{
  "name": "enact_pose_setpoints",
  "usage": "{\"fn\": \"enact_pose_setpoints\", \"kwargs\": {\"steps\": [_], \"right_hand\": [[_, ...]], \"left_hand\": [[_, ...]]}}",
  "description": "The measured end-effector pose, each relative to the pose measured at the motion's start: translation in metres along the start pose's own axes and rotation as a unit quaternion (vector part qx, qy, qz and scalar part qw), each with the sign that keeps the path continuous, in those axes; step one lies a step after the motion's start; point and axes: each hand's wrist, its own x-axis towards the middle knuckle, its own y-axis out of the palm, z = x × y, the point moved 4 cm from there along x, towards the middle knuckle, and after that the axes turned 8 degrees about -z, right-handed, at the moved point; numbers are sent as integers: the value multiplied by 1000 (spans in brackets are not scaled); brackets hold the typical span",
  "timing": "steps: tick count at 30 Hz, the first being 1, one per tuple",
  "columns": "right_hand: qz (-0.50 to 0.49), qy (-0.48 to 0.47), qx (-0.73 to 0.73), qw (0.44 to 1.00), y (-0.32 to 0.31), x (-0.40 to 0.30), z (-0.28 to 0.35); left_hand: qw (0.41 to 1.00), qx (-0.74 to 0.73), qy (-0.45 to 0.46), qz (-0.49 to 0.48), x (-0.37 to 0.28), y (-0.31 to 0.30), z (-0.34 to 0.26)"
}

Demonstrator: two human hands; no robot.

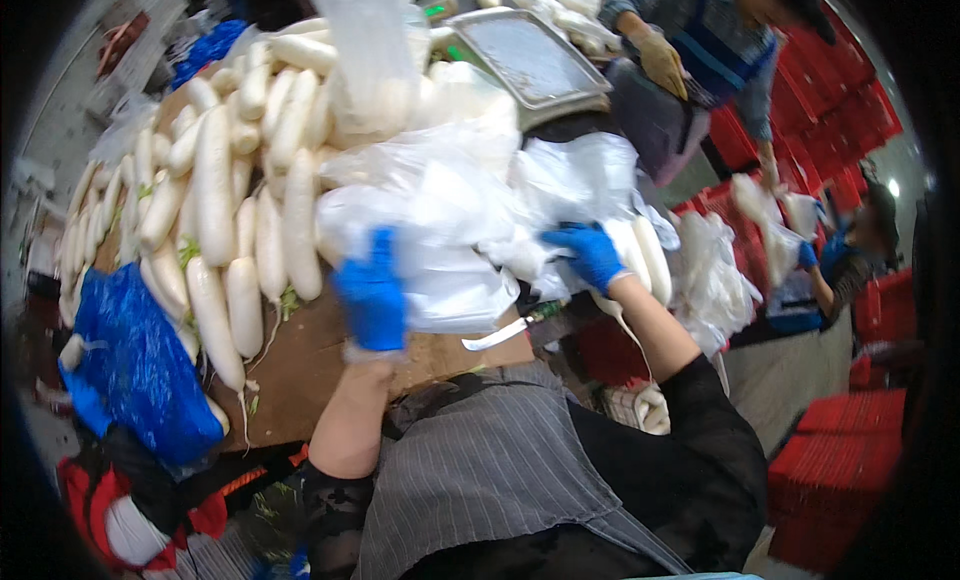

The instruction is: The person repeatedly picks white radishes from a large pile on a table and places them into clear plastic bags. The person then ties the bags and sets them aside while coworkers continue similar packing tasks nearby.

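My left hand (pixel 373 295), in a blue glove and blurred, is at the left edge of a pile of clear plastic bags (pixel 450 235). Whether its fingers hold any film cannot be made out. My right hand (pixel 589 257), also gloved in blue, reaches to the crumpled right side of the bags, fingers pointing left; its grip is unclear. Below the bags, near the table's front edge, lies a knife (pixel 499 334) with a pale blade and a dark green handle. Just right of my right hand are white daikon radishes (pixel 651 257).
More daikon (pixel 217 182) are heaped on the cardboard-covered table (pixel 300 377) at left, by a blue plastic bag (pixel 139 362). A metal tray (pixel 536 55) sits at the back. Co-workers (pixel 697 40) stand at right, near red crates (pixel 836 467). Bagged goods (pixel 712 280) are beside me.
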Motion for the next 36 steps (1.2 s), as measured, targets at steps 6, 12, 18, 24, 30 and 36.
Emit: {"fn": "enact_pose_setpoints", "kwargs": {"steps": [6, 12, 18, 24, 30, 36], "right_hand": [[-165, -81, 343, 921, -134, 32, 121], [-87, -33, 580, 810, -52, 129, 179], [69, 102, 797, 591, -48, 137, 208], [-53, -96, 522, 846, -45, 125, 223], [-21, -38, 680, 732, -26, 138, 185], [31, -29, 605, 795, -23, 123, 212]], "left_hand": [[820, 404, 398, 81, 24, -53, -65], [980, 61, 161, 101, 10, -48, -92], [998, 32, 45, -18, 0, -128, -44], [995, 50, -30, -76, 15, -85, 0], [931, 31, 114, -344, 18, -138, 0], [978, 163, 123, 35, 2, -71, -45]]}}
